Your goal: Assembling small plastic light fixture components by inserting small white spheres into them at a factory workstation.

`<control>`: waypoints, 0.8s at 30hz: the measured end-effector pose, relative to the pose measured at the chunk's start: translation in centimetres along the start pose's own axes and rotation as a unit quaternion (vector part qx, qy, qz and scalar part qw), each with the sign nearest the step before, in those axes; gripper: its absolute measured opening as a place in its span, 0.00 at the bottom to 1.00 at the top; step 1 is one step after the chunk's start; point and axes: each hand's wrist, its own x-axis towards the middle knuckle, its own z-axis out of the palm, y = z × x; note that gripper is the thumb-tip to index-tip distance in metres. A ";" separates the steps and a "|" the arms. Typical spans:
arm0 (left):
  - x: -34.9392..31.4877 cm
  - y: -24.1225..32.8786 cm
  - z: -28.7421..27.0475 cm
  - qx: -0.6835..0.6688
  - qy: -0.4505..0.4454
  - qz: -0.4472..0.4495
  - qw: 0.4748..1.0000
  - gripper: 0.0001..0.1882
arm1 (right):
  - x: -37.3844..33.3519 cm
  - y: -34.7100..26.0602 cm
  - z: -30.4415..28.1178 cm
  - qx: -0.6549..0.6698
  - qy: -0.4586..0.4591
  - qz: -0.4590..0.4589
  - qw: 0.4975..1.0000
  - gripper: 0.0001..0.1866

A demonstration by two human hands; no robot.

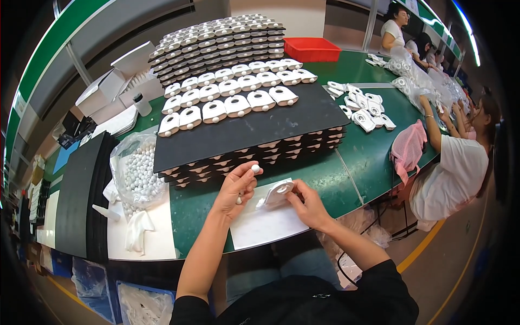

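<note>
A small white ball (255, 168) is pinched between the thumb and finger of my left hand (236, 189). Another white ball (239, 200) shows at the curled lower fingers of the same hand. My right hand (307, 205) grips a flat white plastic piece with a round opening (278, 192), tilted up over a white sheet (265, 227) at the table's front edge. Ball and piece are apart. Beyond my hands, rows of similar white pieces (236, 106), each with a ball at its near end, lie on a black board (244, 127) topping a stack.
A clear bag of white balls (142, 168) and a white nozzle bottle (106, 212) lie left, beside stacked black boards (81, 200). Loose white pieces (368, 108) lie right. Behind are a taller loaded stack (216, 43) and a red bin (311, 50). Co-workers (455, 168) sit at right.
</note>
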 end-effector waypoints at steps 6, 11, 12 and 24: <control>0.0 0.1 0.3 0.010 -0.009 0.001 1.000 0.16 | -0.1 -0.3 0.3 -0.145 -0.009 -0.103 0.984 0.06; -0.1 0.1 0.3 0.017 -0.011 -0.012 1.000 0.17 | -0.2 -0.5 0.6 -0.160 -0.008 -0.136 0.978 0.06; -0.1 0.1 0.4 0.016 -0.008 -0.018 1.000 0.16 | -0.2 -0.5 0.5 -0.122 -0.021 -0.082 0.989 0.05; -0.5 -0.6 1.7 0.243 0.006 0.010 0.970 0.12 | 0.3 1.2 -1.1 0.463 0.001 0.109 0.880 0.08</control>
